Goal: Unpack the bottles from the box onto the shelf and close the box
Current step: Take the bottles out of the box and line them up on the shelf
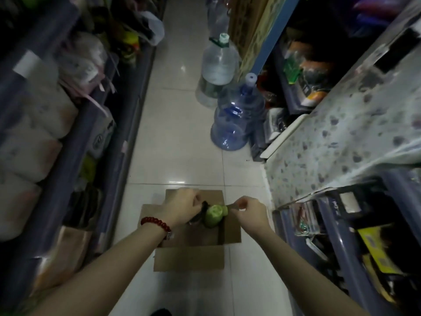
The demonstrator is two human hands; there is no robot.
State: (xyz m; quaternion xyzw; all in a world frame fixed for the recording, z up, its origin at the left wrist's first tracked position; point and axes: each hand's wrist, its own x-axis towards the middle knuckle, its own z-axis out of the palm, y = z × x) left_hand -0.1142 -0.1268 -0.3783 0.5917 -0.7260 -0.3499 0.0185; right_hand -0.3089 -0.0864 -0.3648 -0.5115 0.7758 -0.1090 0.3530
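Note:
A brown cardboard box sits on the white tiled floor between two shelf rows, with its flaps spread outward. Its inside is dark and I cannot make out any bottles in it. Above the box, my left hand, which has a red bead bracelet on the wrist, grips the dark handle of what looks like a green tape roll. My right hand is just right of the roll. It pinches a thin clear strip that runs from the roll.
Two large water jugs stand by the right shelving, one clear and one blue. The packed left shelves and the right shelves leave a narrow aisle. A speckled cloth covers a surface on the right.

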